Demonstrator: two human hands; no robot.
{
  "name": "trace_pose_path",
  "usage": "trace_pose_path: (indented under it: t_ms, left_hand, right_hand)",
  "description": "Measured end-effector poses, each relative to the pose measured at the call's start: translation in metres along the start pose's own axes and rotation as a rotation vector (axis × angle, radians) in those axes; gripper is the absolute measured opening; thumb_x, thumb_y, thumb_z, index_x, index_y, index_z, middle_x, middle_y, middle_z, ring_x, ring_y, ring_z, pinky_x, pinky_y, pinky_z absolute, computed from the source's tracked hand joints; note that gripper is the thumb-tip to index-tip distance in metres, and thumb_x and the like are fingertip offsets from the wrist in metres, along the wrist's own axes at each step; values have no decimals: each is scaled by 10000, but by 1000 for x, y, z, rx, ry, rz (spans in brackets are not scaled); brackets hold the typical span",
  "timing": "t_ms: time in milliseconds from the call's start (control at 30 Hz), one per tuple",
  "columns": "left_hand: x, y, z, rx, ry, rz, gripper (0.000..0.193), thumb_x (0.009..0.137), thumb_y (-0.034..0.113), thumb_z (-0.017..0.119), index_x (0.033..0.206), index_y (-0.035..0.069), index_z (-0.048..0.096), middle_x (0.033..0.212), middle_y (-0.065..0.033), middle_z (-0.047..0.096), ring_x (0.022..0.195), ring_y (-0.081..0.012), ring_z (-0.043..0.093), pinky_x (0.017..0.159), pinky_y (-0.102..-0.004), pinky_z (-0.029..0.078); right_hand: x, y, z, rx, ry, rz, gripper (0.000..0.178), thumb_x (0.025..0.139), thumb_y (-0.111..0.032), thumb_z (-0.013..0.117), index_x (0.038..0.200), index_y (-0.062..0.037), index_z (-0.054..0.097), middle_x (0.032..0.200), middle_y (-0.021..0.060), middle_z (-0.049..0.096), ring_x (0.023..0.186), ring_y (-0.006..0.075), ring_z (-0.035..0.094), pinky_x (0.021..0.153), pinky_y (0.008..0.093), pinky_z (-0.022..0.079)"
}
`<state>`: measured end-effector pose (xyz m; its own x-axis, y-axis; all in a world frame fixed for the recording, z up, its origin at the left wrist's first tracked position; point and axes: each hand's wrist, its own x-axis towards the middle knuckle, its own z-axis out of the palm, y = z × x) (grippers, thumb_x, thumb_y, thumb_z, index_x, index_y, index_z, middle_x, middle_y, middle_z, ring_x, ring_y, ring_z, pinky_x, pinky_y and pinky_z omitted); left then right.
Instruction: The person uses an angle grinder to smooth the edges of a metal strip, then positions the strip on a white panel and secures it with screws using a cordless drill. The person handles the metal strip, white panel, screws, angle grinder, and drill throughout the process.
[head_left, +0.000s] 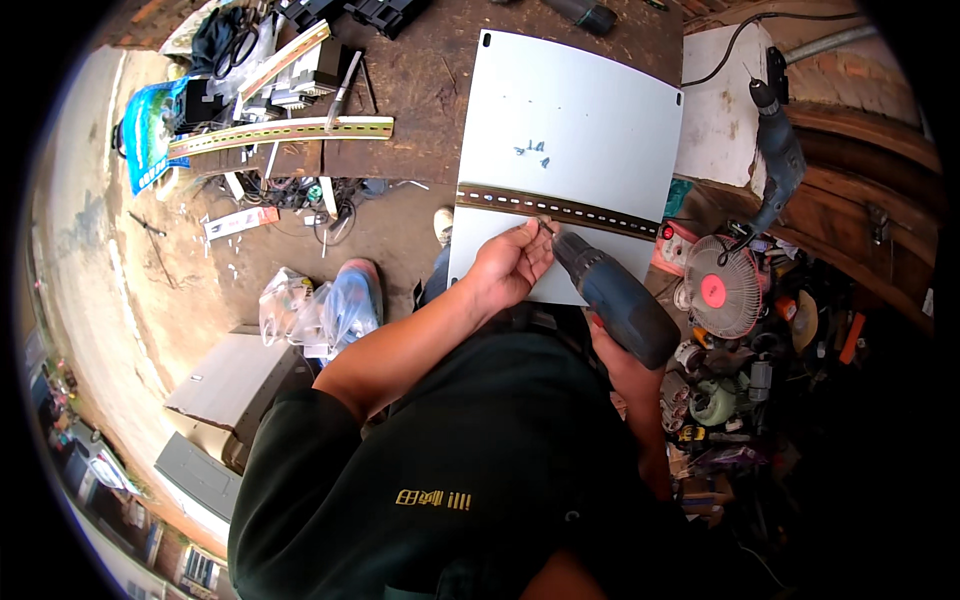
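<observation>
A white metal panel [570, 120] with dark marks on it extends from the workbench toward my body. Across its lower part lies a slotted mounting rail [560, 207]. My right hand [622, 362] is wrapped round the handle of a dark blue cordless drill [625, 305], whose chuck points up and left toward the rail. My left hand [508, 265] is at the drill's tip, just below the rail. Its thumb and fingertips are pinched together there. Whatever they hold is too small to make out.
More slotted rails [290, 133] lie on the brown workbench [420, 90] at left. A corded drill [780, 150] rests by a white block at right. Below it stand a fan [722, 290] and a heap of tools. Cardboard boxes [235, 385] and plastic bags are on the floor at left.
</observation>
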<state>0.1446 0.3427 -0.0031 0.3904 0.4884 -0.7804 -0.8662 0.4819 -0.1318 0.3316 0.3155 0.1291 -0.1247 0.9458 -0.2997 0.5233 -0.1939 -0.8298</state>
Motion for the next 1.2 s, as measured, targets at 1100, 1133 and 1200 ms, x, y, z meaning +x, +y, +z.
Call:
trace_pose_path:
  t_ms: [1100,1133,1200]
  left_hand:
    - [-22,63,-96,706,133,384,507,886,315,757,1223,-31,603,995,-86,695,879,-168,648,786,-304,528]
    - [-18,59,-99,565,60,212,558,865,324,779,1237,-50,597,1011,-109,708,901,-194,668,811,-322,542]
    - [-8,51,-100,632,-3,145,606,862,306,784,1308,-35,556,1170,-140,668,1055,-231,639,926,-358,511]
  right_hand:
    - [75,-52,10,-210,-198,118,268,755,-81,702,1014,-13,709,906,77,743,875,151,703,790,311,532]
    - [81,-55,9,-244,-235,138,271,752,-83,698,1013,-13,710,907,81,743,871,154,704,788,311,531]
    - [93,-61,7,-276,-317,121,253,742,-86,694,982,-10,709,902,92,735,849,173,700,781,313,528]
